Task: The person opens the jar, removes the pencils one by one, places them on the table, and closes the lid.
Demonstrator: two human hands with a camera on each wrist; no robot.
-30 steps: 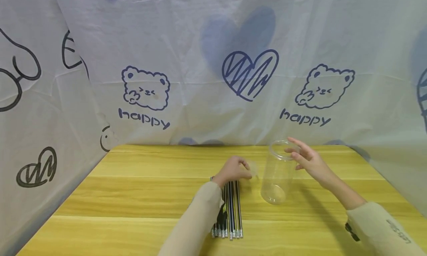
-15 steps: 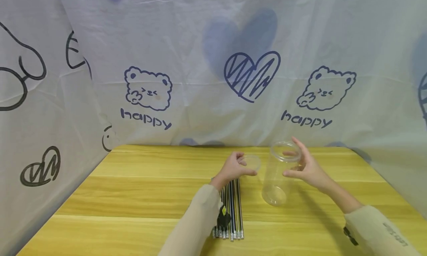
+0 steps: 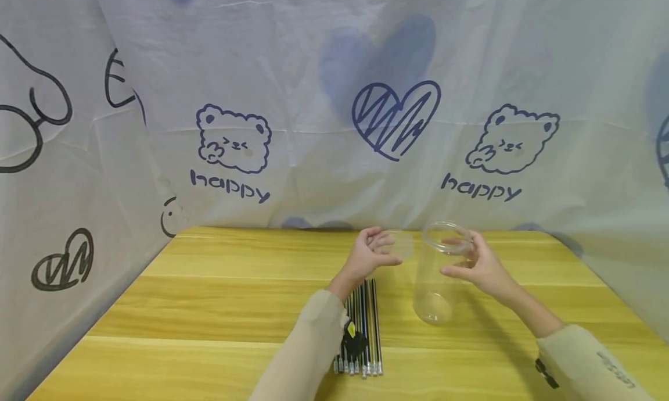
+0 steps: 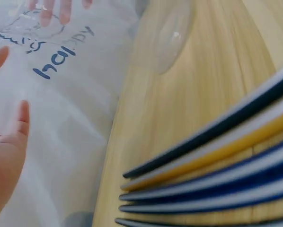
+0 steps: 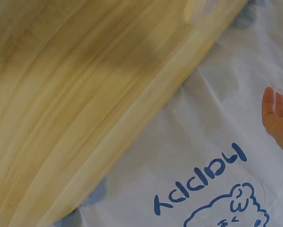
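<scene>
My left hand (image 3: 368, 257) holds a clear round lid (image 3: 401, 245) by its edge, thumb below and fingers above, to the left of the jar. With thumb in front and fingers behind, my right hand (image 3: 486, 266) grips a tall clear plastic jar (image 3: 436, 285) near its top. The jar is open at the top; whether its base touches the table cannot be told. Under my left forearm lies a row of striped pencils (image 3: 372, 331), their metal ends toward me and partly hidden by the sleeve. In the left wrist view, pencils (image 4: 212, 165) lie close to the camera.
A yellow wood-grain table (image 3: 209, 308) lies under everything. A pale printed cloth (image 3: 308, 174) hangs behind the table's back edge, and another stretch of cloth (image 3: 125, 174) runs along the left side.
My left hand has raised the lid slightly and turned it, so more of it shows. My right hand, at first loosely beside the jar's rim, has moved its thumb lower and now grips the jar.
</scene>
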